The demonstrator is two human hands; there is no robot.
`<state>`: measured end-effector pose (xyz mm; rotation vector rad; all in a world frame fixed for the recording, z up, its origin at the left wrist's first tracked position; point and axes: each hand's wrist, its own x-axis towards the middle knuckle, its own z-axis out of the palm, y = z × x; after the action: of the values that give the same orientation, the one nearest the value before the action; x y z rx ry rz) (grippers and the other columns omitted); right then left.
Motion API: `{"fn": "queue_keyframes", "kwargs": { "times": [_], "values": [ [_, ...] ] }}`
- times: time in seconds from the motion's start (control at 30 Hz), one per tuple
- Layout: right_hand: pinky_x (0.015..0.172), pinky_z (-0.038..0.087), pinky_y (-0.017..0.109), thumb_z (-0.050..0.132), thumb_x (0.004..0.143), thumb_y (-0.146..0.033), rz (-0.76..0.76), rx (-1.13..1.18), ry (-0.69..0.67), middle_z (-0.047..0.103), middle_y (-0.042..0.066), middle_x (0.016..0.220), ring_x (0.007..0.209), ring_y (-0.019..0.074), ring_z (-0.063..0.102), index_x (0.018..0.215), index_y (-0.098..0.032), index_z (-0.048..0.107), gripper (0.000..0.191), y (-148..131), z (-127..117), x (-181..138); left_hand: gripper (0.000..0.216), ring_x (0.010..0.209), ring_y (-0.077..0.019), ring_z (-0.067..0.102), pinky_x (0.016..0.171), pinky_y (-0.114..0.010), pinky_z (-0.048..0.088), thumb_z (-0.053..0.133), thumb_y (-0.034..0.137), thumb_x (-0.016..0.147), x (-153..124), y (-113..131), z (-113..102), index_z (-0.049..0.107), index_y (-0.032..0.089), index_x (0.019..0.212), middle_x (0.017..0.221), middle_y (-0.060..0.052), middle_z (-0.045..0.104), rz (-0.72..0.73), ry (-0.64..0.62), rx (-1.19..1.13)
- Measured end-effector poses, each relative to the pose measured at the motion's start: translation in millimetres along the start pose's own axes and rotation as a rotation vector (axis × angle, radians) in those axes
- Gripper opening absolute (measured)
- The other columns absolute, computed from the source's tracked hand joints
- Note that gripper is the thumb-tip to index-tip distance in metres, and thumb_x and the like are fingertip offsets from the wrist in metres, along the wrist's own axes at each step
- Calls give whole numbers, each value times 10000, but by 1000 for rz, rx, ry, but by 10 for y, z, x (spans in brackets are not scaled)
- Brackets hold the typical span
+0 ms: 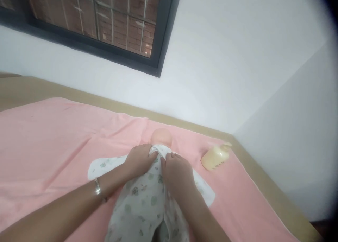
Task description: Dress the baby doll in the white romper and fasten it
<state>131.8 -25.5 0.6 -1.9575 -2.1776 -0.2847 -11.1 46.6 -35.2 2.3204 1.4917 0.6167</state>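
A white baby garment [142, 196] with small green and grey prints lies front up on the pink blanket, its sleeves spread to both sides. Just beyond its collar shows the smooth, rounded top of a doll-like head [161, 136]; the rest is hidden under cloth and hands. My left hand [139, 160], with a silver bangle at the wrist, pinches the left side of the neckline. On the other side of the collar, my right hand [178, 173] has its fingers closed on the cloth. Near the bottom of the view, the garment's front parts over a dark gap.
To the right, a pale yellow pump bottle [215, 158] lies tilted on the pink blanket [66, 136]. A tan bed edge [185, 125] runs along the white wall [208, 76]. Above the bed is a dark-framed window [105, 45] with bars.
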Motion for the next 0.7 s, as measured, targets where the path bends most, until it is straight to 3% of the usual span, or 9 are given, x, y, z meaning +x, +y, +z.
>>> {"fn": "queue_keyframes", "kwargs": {
  "times": [0.1, 0.23, 0.4, 0.53, 0.7],
  "values": [
    [679, 353, 308, 288, 957, -281, 19, 27, -34, 615, 90, 759, 758, 207, 564, 785, -162, 581, 360, -19, -41, -29, 360, 716, -200, 553, 637, -316, 389, 316, 444, 889, 7, -9, -17, 564, 201, 796, 800, -45, 618, -11, -2, -12],
    [719, 371, 312, 230, 965, -418, 58, 163, -160, 634, 127, 958, 880, 224, 573, 967, -149, 596, 455, 164, 43, 90, 338, 799, -227, 561, 699, -350, 397, 310, 395, 897, -93, 110, -38, 561, 195, 793, 842, -69, 622, 70, 23, 122],
    [740, 390, 302, 114, 949, -537, 153, 348, -311, 643, 124, 1012, 906, 208, 589, 1060, -160, 599, 624, 379, 219, 262, 345, 991, -274, 519, 869, -429, 363, 317, 323, 885, -225, 232, -23, 540, 141, 1074, 1062, -141, 586, 143, 118, 262],
    [764, 393, 317, 142, 965, -441, 124, 258, -318, 636, 140, 1005, 926, 223, 579, 1039, -138, 604, 557, 307, 139, 196, 336, 927, -258, 540, 819, -396, 382, 326, 397, 884, -154, 175, -32, 567, 177, 962, 978, -110, 610, 67, 60, 155],
    [910, 344, 333, 249, 940, -276, -27, 188, -220, 584, 148, 1148, 1121, 249, 483, 1124, -118, 566, 400, 130, -118, -25, 318, 764, -214, 556, 707, -344, 388, 347, 435, 862, -30, 75, -82, 560, 206, 800, 826, -50, 625, -39, -35, 4]
  ]
}}
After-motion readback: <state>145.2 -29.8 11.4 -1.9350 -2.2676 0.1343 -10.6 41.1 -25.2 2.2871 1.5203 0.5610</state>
